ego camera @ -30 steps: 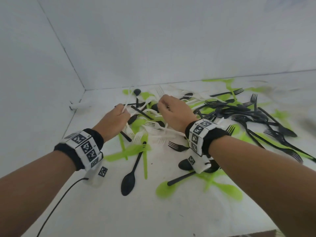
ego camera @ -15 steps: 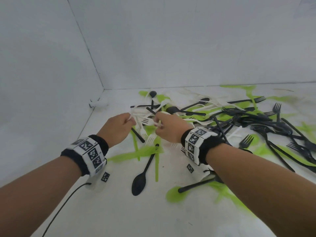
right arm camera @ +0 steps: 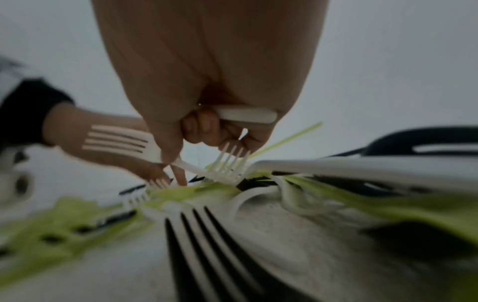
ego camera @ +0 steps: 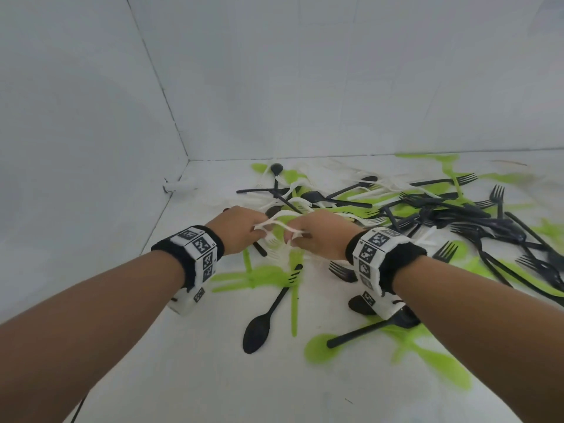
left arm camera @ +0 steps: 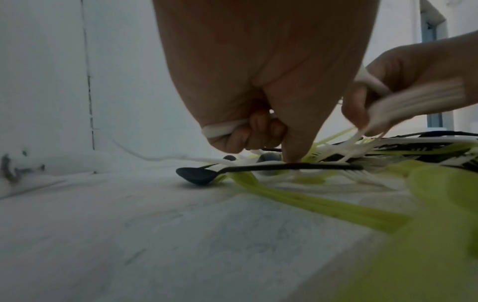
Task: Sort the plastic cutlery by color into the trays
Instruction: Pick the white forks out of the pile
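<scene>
White walls (ego camera: 335, 71) meet a white tabletop (ego camera: 183, 377), with a small white clip (ego camera: 178, 186) in the corner.

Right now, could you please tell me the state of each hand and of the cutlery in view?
Left hand: fingers curled round white cutlery.
Right hand: grips white forks.
Black spoon: lying loose on the table, untouched.
Black forks: heaped on the right, unsorted.
Green cutlery: scattered flat, mixed with black and white pieces.

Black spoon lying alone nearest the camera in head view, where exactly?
The black spoon lies on the white surface below and between both hands, bowl toward the camera, its handle running alongside a green handle.
</scene>
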Available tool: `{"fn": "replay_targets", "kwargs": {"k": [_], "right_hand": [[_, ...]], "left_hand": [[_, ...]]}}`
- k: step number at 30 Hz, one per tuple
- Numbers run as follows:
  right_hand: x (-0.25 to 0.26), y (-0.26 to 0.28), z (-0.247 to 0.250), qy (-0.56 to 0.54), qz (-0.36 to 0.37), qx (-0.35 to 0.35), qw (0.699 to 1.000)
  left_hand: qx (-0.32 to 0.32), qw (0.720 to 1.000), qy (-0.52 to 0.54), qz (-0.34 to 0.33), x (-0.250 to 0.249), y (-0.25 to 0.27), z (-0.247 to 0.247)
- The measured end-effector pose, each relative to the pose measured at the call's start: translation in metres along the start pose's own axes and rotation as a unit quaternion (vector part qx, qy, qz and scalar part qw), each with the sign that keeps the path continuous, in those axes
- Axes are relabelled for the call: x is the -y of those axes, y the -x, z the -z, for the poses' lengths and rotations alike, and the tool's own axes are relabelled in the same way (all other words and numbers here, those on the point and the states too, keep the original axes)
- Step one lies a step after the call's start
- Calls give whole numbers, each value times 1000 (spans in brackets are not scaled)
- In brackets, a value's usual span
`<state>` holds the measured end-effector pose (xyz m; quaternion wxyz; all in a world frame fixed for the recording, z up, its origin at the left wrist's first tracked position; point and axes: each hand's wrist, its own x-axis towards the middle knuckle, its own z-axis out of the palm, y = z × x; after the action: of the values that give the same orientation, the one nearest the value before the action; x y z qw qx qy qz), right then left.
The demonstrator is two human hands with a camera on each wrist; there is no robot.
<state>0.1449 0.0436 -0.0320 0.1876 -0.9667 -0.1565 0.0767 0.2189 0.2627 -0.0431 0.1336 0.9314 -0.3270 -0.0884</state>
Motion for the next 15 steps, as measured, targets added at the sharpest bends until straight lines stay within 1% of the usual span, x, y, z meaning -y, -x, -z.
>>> {"fn": "replay_targets", "kwargs": {"k": [2, 3, 6, 8, 10, 12, 13, 15], "right_hand": [[-7, 4, 5, -109, 7, -59, 992], [-8, 6, 8, -165, 2, -97, 981], [-7, 3, 20, -293, -32, -229, 928], [-9, -4, 26, -345, -81, -300, 886], [-8, -8, 30, -388, -125, -336, 849], [-10, -8, 31, -416, -158, -343, 827], [-12, -6, 32, -410, -170, -342, 828], [-16, -4, 29, -375, -191, -339, 841]], "left_hand": [[-1, 1000, 24, 18, 1, -3, 0], [5, 999, 30, 24, 1, -4, -1], [31, 999, 20, 32, 0, -8, -4], [42, 998, 15, 35, 1, -13, -5], [44, 998, 11, 36, 1, -16, -2], [33, 999, 21, 27, 3, -20, 0], [23, 999, 30, 14, 4, -21, 1], [-9, 999, 45, -28, 3, -21, 3]]}}
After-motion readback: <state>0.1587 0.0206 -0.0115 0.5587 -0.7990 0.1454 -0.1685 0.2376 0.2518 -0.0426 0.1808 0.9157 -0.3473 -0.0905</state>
